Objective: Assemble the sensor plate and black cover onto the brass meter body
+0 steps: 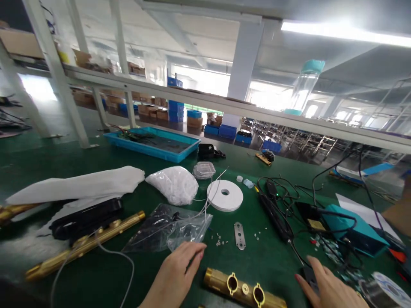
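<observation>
My left hand [180,271] is at the lower middle, just left of a brass tube [237,286] with two ringed holes. Its thumb and fingers point forward, slightly apart, with nothing seen between them. At the lower right, my right hand [330,286] has thumb and fingers around a small black object [308,276], partly hidden by the hand. A perforated metal plate [239,235] lies flat beyond the brass tube, with several tiny screws [219,240] beside it. A clear plastic bag [189,226] with dark contents lies just beyond my left hand.
A white tape roll [225,195], a bag of white material [175,185] and a blue tray [154,145] stand farther back. Left lies another brass tube [86,247] with a black part. Right are a black pen-like tool [274,216], tangled cables, a teal device [355,231] and a wire spool [387,291].
</observation>
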`<state>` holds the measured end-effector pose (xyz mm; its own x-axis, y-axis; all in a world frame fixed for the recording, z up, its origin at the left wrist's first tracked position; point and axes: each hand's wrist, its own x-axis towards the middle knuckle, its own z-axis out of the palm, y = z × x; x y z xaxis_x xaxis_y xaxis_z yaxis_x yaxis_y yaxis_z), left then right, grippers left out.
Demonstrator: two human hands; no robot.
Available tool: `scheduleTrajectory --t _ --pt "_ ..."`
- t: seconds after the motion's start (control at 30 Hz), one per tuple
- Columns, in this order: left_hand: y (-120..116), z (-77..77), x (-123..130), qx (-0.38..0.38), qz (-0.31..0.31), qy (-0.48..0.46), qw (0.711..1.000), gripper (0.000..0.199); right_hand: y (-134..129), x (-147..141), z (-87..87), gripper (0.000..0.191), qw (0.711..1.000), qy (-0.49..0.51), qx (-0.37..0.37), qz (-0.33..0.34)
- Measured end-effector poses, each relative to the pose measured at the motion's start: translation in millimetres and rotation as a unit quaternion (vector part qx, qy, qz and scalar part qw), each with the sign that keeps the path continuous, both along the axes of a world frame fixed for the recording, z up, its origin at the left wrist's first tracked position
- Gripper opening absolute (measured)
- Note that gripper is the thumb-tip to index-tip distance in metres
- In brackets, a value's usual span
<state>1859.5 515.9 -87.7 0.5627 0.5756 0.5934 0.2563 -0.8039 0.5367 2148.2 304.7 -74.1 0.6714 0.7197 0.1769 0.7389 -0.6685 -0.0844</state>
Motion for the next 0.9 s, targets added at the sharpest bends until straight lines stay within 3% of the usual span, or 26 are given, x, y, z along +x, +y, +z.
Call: scheduleTrajectory --t 0.1,0.17,0.37,0.53,0.67,0.8,0.9 --pt "-1 3.7 -4 -0.013 -0.004 0.005 1.000 0.022 9 -34 34.3 0.041 0.994 0.001 -0.013 0.107" --pt "-5 0.4 -7 -0.029 -0.013 0.008 0.999 0.023 13 -49 45.4 0.036 0.985 0.040 -0.034 0.165" --pt "-18 -18.0 -10 -0.048 -0.061 0.025 0.997 0.021 11 -68 41.8 0.023 0.955 0.134 -0.063 0.258" --pt "-16 -5.6 -5 -0.024 -0.097 0.038 0.994 0.020 26 -63 48.8 0.021 0.954 0.111 -0.086 0.265" --pt "-14 3.9 -5 -0.001 -0.154 0.043 0.987 0.021 56 -48 69.1 0.020 0.947 0.084 -0.101 0.292" --pt "0 -6.4 -17 0.036 -0.071 0.014 0.997 0.022 106 -29 92.1 0.017 0.949 0.045 -0.102 0.293" --pt "23 -20.3 -39 0.097 0.002 -0.003 0.995 0.023 157 -18 108.3 0.018 0.953 -0.013 -0.116 0.279"
